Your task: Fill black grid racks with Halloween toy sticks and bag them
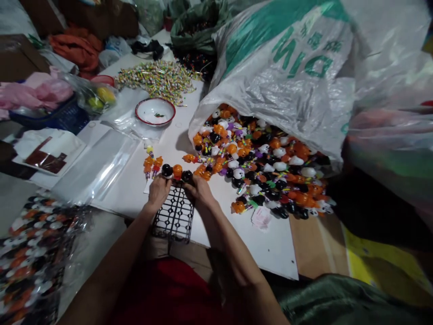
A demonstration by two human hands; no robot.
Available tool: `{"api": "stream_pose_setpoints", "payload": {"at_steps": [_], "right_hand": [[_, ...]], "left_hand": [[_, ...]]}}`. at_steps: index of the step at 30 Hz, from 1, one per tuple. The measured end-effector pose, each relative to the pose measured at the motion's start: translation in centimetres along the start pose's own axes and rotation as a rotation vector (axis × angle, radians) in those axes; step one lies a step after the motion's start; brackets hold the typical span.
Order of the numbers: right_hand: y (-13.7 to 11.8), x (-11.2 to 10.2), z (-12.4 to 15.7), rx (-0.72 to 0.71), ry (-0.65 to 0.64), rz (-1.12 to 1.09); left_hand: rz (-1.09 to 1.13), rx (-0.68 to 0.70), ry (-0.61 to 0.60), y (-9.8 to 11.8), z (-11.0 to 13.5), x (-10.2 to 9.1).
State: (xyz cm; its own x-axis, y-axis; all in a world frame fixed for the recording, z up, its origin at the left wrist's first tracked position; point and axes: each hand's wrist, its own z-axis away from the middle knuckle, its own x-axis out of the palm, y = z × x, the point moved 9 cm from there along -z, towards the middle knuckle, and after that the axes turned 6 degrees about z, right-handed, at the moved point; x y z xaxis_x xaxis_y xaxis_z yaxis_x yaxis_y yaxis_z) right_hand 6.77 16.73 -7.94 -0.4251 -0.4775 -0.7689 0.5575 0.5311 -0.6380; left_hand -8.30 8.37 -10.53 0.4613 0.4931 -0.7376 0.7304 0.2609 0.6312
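Observation:
A black plastic grid rack [174,215] lies on the white table in front of me. My left hand [157,191] rests on its far left corner, fingers curled at a black toy head [167,170]. My right hand [200,188] grips the far right corner, fingers closed by another black toy head [187,176]. An orange pumpkin head [177,170] sits between the two at the rack's far edge. Whether either hand pinches a toy is hard to tell.
A big white and green sack [280,76] spills orange, black and white toy heads [260,162] to the right. A white bowl [155,111], a heap of small sticks [158,79], clear bags [101,164] and a packed bag of toys [30,253] lie left.

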Motion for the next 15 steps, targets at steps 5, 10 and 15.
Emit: {"api": "stream_pose_setpoints", "payload": {"at_steps": [5,10,15], "right_hand": [[2.1,-5.8,-3.6,0.189,0.053,0.399],[1.4,-5.5,-7.8,0.192,0.049,0.672],[1.9,-8.6,-3.7,0.101,0.402,0.263]], "left_hand": [[-0.034,-0.020,-0.045,0.6,0.6,-0.4],[-0.131,-0.116,-0.050,-1.2,-0.8,-5.9],[-0.277,-0.356,-0.169,-5.3,-4.5,-7.5]]}}
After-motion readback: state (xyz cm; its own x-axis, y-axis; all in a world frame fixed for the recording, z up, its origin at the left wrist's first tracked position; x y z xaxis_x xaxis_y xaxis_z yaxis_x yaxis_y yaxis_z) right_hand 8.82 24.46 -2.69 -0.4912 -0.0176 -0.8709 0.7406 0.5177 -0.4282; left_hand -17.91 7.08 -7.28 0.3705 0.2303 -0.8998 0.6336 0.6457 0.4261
